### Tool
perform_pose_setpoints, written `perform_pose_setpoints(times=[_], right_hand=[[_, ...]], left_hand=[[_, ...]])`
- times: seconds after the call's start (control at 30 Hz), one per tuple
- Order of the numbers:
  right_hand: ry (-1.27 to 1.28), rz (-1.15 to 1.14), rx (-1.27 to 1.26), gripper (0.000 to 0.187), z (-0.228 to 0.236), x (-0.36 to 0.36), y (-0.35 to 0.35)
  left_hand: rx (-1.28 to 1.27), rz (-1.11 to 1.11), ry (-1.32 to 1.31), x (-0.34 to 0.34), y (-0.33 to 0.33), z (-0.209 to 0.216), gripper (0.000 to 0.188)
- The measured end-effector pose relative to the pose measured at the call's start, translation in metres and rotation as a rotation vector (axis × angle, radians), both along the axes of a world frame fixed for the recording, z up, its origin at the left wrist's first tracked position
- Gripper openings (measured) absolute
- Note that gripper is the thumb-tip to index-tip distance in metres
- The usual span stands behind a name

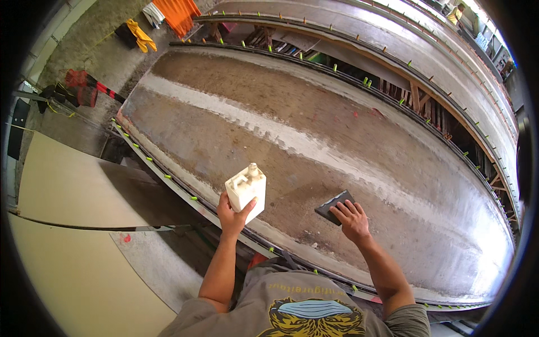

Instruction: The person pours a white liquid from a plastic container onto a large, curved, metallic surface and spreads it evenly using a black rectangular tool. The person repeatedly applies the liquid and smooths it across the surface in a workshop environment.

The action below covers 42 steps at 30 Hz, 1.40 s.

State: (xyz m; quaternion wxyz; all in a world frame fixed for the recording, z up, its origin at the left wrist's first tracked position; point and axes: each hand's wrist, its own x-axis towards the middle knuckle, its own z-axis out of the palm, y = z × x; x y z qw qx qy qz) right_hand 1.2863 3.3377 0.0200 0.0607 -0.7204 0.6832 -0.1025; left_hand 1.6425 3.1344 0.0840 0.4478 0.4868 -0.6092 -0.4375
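Observation:
In my left hand (233, 215) is a white plastic jug (247, 194) with a moulded handle and a short neck, held over the near edge of a long table. My fingers and thumb wrap its lower part. My right hand (353, 222) grips a dark, flat rectangular block (333, 208), fingers spread over its right end. The block is at the tabletop; its underside is hidden. Beneath both hands stretches the worn brown table surface (269, 168), with a pale band (236, 114) running along its length.
Small yellow-green pegs (193, 197) line the table's rims. Beyond it stands a second long table (359, 19) on wooden supports. Cream sheets (73, 185) lie at the left. Yellow gloves (140, 35) and an orange cloth (177, 16) lie at the far left, near a red-and-black item (84, 87).

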Motion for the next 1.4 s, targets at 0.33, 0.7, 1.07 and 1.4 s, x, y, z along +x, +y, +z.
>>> perform_pose_setpoints(times=[0.33, 0.7, 1.07, 1.4], right_hand=[[-0.14, -0.23, -0.165, 0.042, 0.013, 0.017, 0.02], [-0.219, -0.329, -0.163, 0.043, 0.022, 0.029, 0.032], [-0.204, -0.328, -0.154, 0.047, 0.022, 0.031, 0.034], [-0.184, -0.314, -0.173, 0.045, 0.019, 0.032, 0.033]], left_hand=[[-0.094, -0.058, -0.56, 0.04, -0.01, 0.061, 0.068], [-0.016, -0.193, -0.846, 0.041, -0.003, 0.051, 0.073], [0.054, -0.124, -0.992, 0.028, -0.015, 0.059, 0.072], [0.151, -0.075, -1.066, 0.025, -0.033, 0.058, 0.068]])
